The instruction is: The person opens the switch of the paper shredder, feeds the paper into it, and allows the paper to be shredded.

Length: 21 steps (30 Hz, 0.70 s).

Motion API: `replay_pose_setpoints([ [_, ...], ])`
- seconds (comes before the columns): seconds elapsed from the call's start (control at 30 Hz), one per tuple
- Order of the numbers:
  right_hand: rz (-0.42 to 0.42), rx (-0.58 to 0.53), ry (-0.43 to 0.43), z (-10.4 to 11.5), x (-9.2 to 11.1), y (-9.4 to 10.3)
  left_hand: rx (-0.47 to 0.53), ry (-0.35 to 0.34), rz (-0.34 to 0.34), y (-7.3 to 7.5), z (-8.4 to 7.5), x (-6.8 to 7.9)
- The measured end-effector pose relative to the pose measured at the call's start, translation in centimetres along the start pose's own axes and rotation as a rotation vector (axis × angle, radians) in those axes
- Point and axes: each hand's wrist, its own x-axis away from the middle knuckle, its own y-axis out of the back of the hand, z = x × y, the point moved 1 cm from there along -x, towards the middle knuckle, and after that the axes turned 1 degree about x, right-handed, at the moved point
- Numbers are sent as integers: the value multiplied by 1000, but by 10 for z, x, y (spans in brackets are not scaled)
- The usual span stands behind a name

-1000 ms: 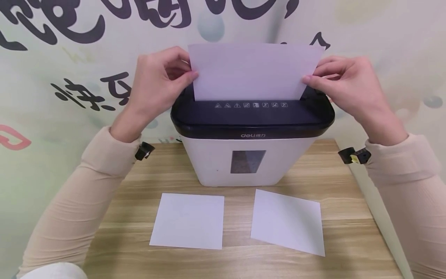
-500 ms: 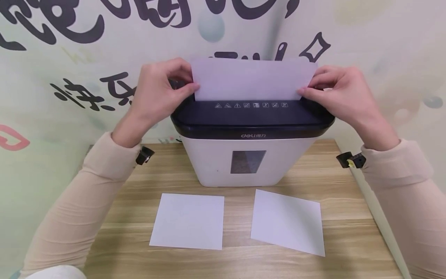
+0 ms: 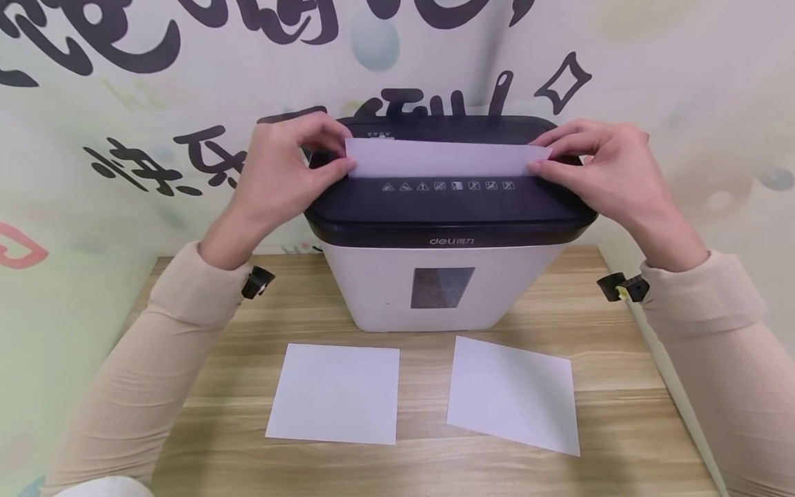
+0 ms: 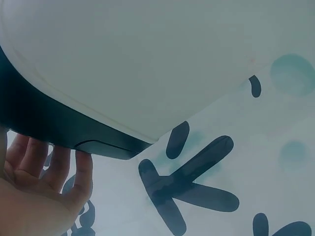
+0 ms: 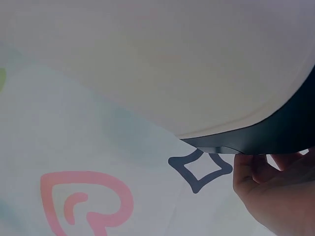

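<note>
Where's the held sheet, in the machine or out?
Partly in: only a strip of sheet shows above the machine, between left hand and right hand.

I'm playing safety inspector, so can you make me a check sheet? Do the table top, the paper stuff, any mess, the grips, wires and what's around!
Surface: wood-grain table.
Job's things: standing sheet, its lower part in the top slot of the shredder; left sheet and right sheet lie flat in front, apart.
Clutter: nothing seen.
Grips: left grip and right grip each pinch one side of the standing sheet.
Cables: nothing seen.
Surroundings: pale wall behind, with dark lettering.
</note>
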Motion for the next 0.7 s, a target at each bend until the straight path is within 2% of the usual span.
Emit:
replay_pose_setpoints([
  [0.2,8,-30,26,0,-1,-1,14,1,12,-1,0,0],
  [0.7,18,-7,33,3,-1,-1,11,6,19,3,-1,3],
])
